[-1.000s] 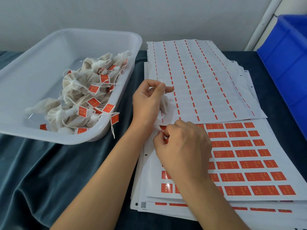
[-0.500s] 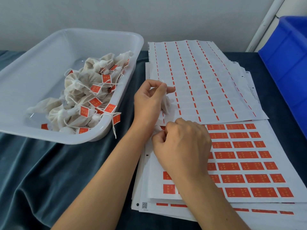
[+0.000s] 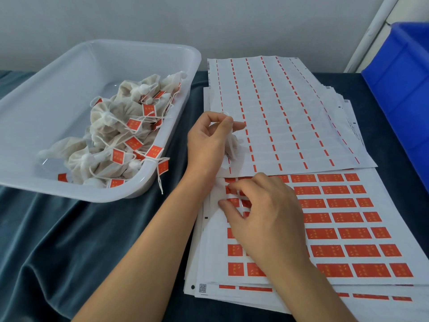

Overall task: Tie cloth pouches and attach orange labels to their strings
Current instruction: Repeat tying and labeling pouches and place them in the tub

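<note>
Head view. Tub (image 3: 192,66), upper left of frame: a heap of tied pouches (image 3: 111,140), most with an orange label visible on the string; these are judged finished.

Centre: left hand (image 3: 209,140) holds one pouch (image 3: 232,145) over the spent sheet (image 3: 290,108), thumb and forefinger pinching its string at the top. No label on this string yet.

Lower centre: right hand (image 3: 262,214) rests on the label sheet (image 3: 348,219). Fingers curled, tips picking at an orange label (image 3: 232,189) near the sheet's upper-left corner; cannot tell whether it has lifted.

Judgement: this pouch is tied and awaits its label. Many labels remain on the sheet. No untied pouches in frame.
</note>
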Demonstrator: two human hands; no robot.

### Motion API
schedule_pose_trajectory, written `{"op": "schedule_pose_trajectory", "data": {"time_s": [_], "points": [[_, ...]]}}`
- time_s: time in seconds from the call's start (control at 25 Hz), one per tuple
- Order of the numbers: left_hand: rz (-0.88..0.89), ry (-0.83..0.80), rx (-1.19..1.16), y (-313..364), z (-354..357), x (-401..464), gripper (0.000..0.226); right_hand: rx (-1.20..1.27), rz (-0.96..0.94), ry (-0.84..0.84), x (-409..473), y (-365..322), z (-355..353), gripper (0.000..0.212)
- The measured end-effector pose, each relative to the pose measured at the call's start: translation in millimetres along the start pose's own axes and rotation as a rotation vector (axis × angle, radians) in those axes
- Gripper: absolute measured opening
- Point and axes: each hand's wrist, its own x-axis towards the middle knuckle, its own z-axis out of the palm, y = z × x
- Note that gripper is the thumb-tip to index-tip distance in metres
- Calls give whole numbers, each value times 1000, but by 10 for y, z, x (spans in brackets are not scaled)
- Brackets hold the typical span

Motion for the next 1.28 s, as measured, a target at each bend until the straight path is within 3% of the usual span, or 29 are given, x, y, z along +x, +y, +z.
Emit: {"op": "schedule_pose_trajectory", "data": {"time_s": [0.16,0.28,0.44,0.72,1.04,1.28], "points": [[0,-10,5,2,-2,4,7,-41,-81,-55,-48,65,-19,34],[-1,-8,11,-7,2,4,7,-93,-92,-100,-55,34,-83,46],[-21,5,26,-27,17,17,8,-236,75,-26,-200,-105,-110,65],[-14,15,42,-68,52,6,7,-263,90,-77,-271,-235,-55,52],[21,0,56,-106,60,-1,9,-297,107,-115,-264,-314,-52,54],[40,10,92,-143,69,-8,16,-192,150,-61,-249,-318,-1,46]]}}
